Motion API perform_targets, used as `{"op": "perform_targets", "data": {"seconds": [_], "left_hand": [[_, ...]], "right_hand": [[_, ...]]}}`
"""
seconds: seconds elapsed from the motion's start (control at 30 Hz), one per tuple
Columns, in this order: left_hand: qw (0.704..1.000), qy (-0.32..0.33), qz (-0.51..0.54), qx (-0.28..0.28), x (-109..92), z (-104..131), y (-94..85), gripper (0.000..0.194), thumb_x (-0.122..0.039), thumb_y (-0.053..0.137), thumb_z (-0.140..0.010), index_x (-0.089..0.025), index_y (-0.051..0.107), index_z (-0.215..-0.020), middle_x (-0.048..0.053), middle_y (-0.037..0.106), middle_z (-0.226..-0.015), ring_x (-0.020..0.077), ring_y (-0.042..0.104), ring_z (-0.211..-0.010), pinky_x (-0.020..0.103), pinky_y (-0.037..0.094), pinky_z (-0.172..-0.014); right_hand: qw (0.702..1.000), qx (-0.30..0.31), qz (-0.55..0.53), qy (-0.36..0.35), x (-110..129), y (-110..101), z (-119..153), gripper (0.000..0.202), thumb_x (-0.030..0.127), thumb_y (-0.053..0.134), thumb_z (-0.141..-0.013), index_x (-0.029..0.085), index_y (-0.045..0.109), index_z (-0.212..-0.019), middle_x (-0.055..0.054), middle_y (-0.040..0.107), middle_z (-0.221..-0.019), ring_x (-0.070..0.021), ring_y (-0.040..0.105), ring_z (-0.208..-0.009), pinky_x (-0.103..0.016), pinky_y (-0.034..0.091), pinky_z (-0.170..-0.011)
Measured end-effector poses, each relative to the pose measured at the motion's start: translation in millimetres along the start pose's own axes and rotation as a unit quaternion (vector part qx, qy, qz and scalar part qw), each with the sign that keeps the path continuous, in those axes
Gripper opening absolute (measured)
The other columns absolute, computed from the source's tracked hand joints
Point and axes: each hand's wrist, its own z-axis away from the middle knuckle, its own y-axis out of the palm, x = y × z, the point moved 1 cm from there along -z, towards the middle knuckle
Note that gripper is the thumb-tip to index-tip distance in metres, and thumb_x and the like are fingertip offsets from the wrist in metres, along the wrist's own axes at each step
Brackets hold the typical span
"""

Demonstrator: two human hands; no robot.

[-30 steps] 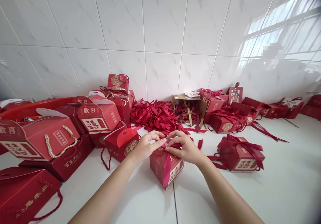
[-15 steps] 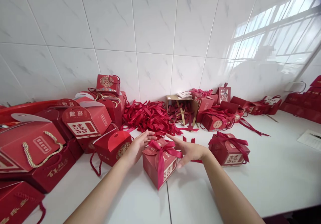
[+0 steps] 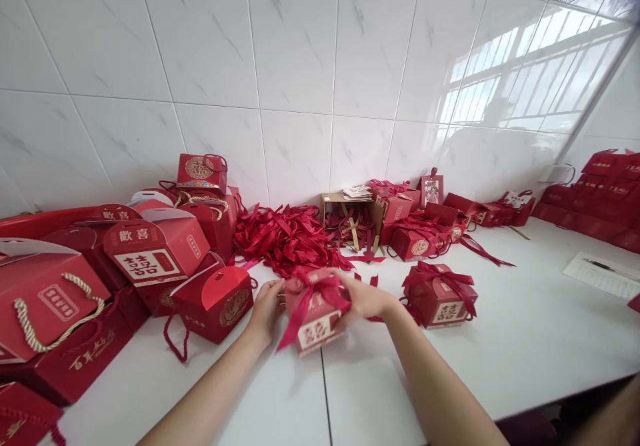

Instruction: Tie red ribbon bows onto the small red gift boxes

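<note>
A small red gift box (image 3: 315,313) with a crimson ribbon bow on top is at the centre, tilted a little. My right hand (image 3: 359,299) grips its right side, fingers behind it. At its left side is my left hand (image 3: 269,309), fingers curled, with the fingertips by the box's edge; what they pinch is too small to name. A second bow-tied red box (image 3: 440,299) stands to the right. Behind the held box lies a heap of red ribbons (image 3: 287,239).
Red boxes with rope handles (image 3: 65,303) crowd the left side. An open carton (image 3: 333,199) of ribbons and more boxes line the tiled wall. Paper with a pen (image 3: 603,274) lies at the right, before stacked red boxes (image 3: 595,199).
Both hands have closed in on the bow-tied box, which has turned so its white label faces me more. The camera view has shifted right. An out-of-focus shape has appeared at the lower right.
</note>
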Motion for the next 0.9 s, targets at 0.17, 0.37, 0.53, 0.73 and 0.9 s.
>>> {"op": "perform_targets", "data": {"seconds": [0.17, 0.37, 0.53, 0.73, 0.9], "left_hand": [[0.999, 0.000, -0.037, -0.005, 3.0, -4.8, -0.7, 0.024, -0.029, 0.069, -0.065, -0.017, 0.053, -0.080, 0.000, 0.064, -0.063, 0.0124, 0.059, -0.055, 0.023, 0.041, -0.053], [0.997, 0.010, -0.071, -0.002, 3.4, -6.9, -2.7, 0.023, -0.028, 0.068, -0.065, -0.017, 0.055, -0.081, 0.002, 0.065, -0.067, 0.0134, 0.060, -0.057, 0.025, 0.042, -0.055], [0.994, 0.029, -0.101, 0.006, 5.4, -9.2, -3.1, 0.025, -0.029, 0.066, -0.065, -0.018, 0.053, -0.082, 0.002, 0.064, -0.068, 0.0148, 0.061, -0.058, 0.027, 0.044, -0.057], [0.972, 0.113, -0.208, 0.016, 6.6, -5.2, -3.4, 0.024, -0.028, 0.063, -0.066, -0.022, 0.050, -0.086, 0.001, 0.062, -0.075, 0.0190, 0.060, -0.070, 0.031, 0.045, -0.063], [0.922, 0.204, -0.313, 0.102, 9.3, -0.1, -2.3, 0.024, -0.026, 0.064, -0.068, -0.024, 0.059, -0.092, 0.006, 0.065, -0.098, 0.0255, 0.059, -0.097, 0.036, 0.045, -0.083]], "right_hand": [[0.866, -0.491, -0.040, -0.088, 26.1, -55.7, 20.4, 0.117, 0.027, 0.083, -0.056, 0.032, 0.010, -0.147, -0.015, 0.030, -0.148, -0.0286, 0.054, -0.119, -0.043, 0.048, -0.097], [0.863, -0.500, 0.006, -0.076, 7.3, -63.2, 4.4, 0.119, 0.048, 0.070, -0.071, 0.036, -0.023, -0.145, -0.009, -0.008, -0.157, -0.0292, 0.038, -0.134, -0.042, 0.042, -0.106], [0.893, -0.442, 0.076, -0.032, -26.9, -29.1, -19.1, 0.093, 0.040, 0.059, -0.080, 0.030, -0.001, -0.150, -0.015, 0.012, -0.155, -0.0287, 0.049, -0.125, -0.046, 0.046, -0.099], [0.918, -0.337, 0.208, 0.004, -47.6, 9.1, -31.0, 0.063, 0.030, 0.061, -0.079, 0.024, 0.042, -0.138, -0.012, 0.033, -0.149, -0.0295, 0.028, -0.139, -0.049, 0.027, -0.112], [0.930, -0.258, 0.259, 0.037, -64.7, 29.3, -35.4, 0.028, 0.023, 0.064, -0.077, 0.019, 0.068, -0.104, -0.015, 0.058, -0.125, -0.0337, 0.044, -0.125, -0.053, 0.028, -0.107]]}}
